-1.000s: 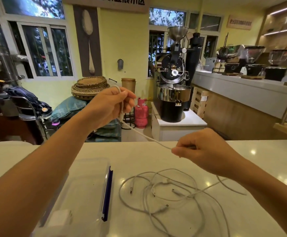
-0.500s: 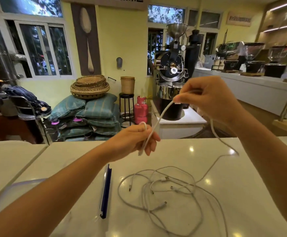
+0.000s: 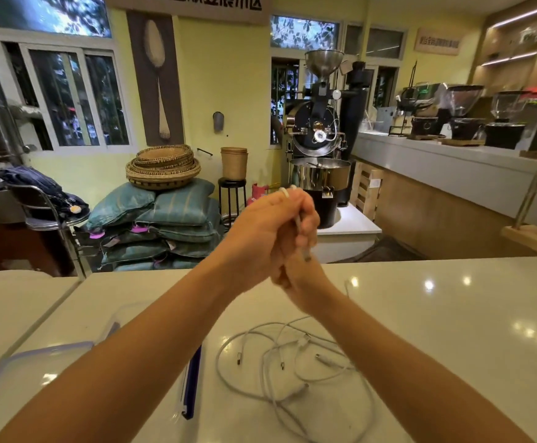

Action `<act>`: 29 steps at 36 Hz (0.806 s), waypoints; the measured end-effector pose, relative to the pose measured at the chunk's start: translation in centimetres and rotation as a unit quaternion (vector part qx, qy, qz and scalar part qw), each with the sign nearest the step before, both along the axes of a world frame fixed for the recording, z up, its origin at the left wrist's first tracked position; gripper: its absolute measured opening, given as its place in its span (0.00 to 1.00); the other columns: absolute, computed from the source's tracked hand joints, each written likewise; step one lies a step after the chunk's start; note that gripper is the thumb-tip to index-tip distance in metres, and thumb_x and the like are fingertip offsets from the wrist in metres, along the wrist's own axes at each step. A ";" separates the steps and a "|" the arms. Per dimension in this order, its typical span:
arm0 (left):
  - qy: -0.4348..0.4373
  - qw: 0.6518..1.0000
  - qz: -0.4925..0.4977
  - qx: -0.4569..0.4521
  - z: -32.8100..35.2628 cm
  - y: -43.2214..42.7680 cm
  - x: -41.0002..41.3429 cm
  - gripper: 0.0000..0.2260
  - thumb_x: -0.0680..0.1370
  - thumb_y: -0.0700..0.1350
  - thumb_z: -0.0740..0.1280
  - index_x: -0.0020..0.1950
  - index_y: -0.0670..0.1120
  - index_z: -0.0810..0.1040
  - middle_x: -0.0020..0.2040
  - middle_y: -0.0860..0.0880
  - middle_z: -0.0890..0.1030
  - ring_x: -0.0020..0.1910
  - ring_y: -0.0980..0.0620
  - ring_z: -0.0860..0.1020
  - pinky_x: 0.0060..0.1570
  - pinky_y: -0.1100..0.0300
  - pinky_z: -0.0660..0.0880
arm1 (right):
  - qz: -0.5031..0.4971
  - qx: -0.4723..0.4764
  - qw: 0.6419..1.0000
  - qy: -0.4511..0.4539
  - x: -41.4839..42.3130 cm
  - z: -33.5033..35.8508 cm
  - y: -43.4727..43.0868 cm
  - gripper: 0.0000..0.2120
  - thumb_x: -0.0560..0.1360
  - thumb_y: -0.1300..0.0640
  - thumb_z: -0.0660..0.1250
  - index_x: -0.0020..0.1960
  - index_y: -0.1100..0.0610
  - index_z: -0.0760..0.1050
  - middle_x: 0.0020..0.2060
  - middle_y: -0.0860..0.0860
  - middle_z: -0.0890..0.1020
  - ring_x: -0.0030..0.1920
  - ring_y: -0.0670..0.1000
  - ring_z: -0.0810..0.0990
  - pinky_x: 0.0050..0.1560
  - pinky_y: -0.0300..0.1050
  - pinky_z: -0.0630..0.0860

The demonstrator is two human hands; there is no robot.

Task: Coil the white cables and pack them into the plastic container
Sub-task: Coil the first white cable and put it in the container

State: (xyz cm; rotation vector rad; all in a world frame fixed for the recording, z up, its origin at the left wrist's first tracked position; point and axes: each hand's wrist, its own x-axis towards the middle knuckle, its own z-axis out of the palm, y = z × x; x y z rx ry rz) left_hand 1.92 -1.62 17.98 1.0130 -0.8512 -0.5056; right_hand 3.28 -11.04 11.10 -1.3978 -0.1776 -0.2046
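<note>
Hands, two: left (image 3: 260, 238) and right (image 3: 304, 251) pressed together, gripping one cable (image 3: 299, 225). Loose cables (image 3: 292, 362) at 6 o'clock, tangled, uncounted; container (image 3: 21, 369) at 8 o'clock.

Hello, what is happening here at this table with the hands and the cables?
A person is coiling a white cable. The left hand and the right hand meet above the white table, both closed on that cable, with one connector end poking out below. More white cables lie loose and tangled on the table. The plastic container sits at the left; no cable is visible in it.
</note>
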 end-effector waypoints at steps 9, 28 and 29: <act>-0.118 0.961 0.217 0.125 -0.9 0.9 4.2 0.16 0.81 0.42 0.50 0.36 0.45 0.70 0.26 0.52 0.78 0.26 0.59 0.74 0.37 0.62 0.71 | -0.013 -0.316 0.948 0.029 -4.3 -1.2 2.1 0.13 0.79 0.57 0.55 0.46 0.53 0.78 0.26 0.45 0.71 0.24 0.40 0.67 0.29 0.30 0.64; -0.184 0.949 0.084 0.243 -4.0 3.0 2.4 0.16 0.81 0.44 0.49 0.40 0.44 0.73 0.25 0.53 0.76 0.25 0.59 0.71 0.29 0.70 0.67 | -0.157 -0.507 0.820 -0.214 -4.7 11.3 -5.1 0.10 0.70 0.56 0.68 0.44 0.63 0.80 0.31 0.50 0.78 0.33 0.42 0.75 0.37 0.29 0.72; -0.177 0.954 0.071 0.230 -4.1 2.9 2.1 0.16 0.80 0.46 0.50 0.40 0.44 0.73 0.24 0.53 0.75 0.24 0.58 0.70 0.29 0.69 0.66 | -0.156 -0.496 0.828 -0.211 -4.1 11.5 -5.4 0.10 0.70 0.57 0.69 0.44 0.64 0.80 0.32 0.53 0.79 0.35 0.47 0.77 0.38 0.31 0.73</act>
